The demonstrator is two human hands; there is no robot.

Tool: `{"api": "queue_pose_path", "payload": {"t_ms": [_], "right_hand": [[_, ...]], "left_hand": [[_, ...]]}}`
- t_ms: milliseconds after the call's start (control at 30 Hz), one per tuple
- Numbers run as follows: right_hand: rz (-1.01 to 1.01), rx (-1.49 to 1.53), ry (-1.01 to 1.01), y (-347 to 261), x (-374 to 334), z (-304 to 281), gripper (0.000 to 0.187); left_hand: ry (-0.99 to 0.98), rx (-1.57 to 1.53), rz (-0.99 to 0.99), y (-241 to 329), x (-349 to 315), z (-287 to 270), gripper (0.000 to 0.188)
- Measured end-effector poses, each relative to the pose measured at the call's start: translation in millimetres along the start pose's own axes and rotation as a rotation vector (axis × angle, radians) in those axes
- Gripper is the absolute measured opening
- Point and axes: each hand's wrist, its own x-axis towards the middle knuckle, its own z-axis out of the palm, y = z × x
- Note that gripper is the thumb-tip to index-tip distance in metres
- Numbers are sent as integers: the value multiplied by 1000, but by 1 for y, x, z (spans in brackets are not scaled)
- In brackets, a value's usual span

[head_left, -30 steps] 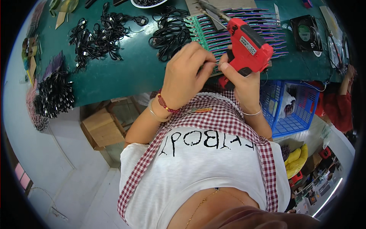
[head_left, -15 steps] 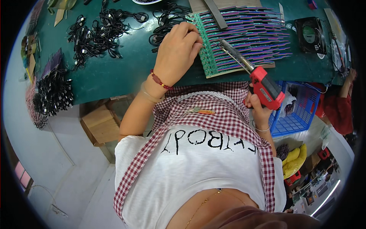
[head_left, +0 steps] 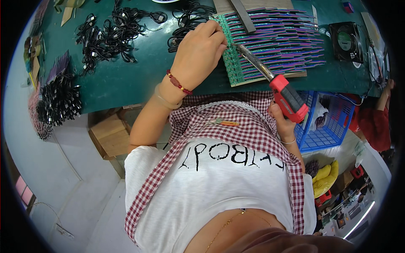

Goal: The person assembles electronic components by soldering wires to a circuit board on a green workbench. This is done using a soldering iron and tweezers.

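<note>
Nearest is the person's white shirt [head_left: 202, 181], under a red-and-white checked apron [head_left: 236, 120] with a small orange-and-green clip on its front. Just past the apron, at the table's edge, the right hand [head_left: 283, 117] is closed around the handle of a red and black soldering gun [head_left: 289, 97], whose metal barrel slants up and left. To the left, the left hand [head_left: 201, 50] reaches over the table [head_left: 126, 90], its fingers curled together at the left edge of the green boards [head_left: 233, 61]; whether they pinch anything cannot be told, as the back of the hand hides it. The boards lie in a column in front of the person, and the gun's tip is over them, near the left fingers; contact is unclear. Coloured wires [head_left: 282, 46] run rightward from the boards in close rows. Under all this lies a brown sheet [head_left: 270, 4], and a grey bar [head_left: 243, 17] lies across the boards and wires. Beyond the left hand are coiled black cables [head_left: 185, 19], with a larger heap [head_left: 112, 40] farther left. Off to the right, past the wires, sits a black case [head_left: 346, 42] with a round green centre.
</note>
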Motion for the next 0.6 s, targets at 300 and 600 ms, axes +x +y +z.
{"api": "queue_pose_path", "payload": {"t_ms": [300,600], "right_hand": [[-184,-153,-5,-14,12,4,18],[-287,-349,-103,-17,16,1,23]], "left_hand": [[-48,70,17,2,4,-3,9],[-64,52,37,-1,6,-4,8]]}}
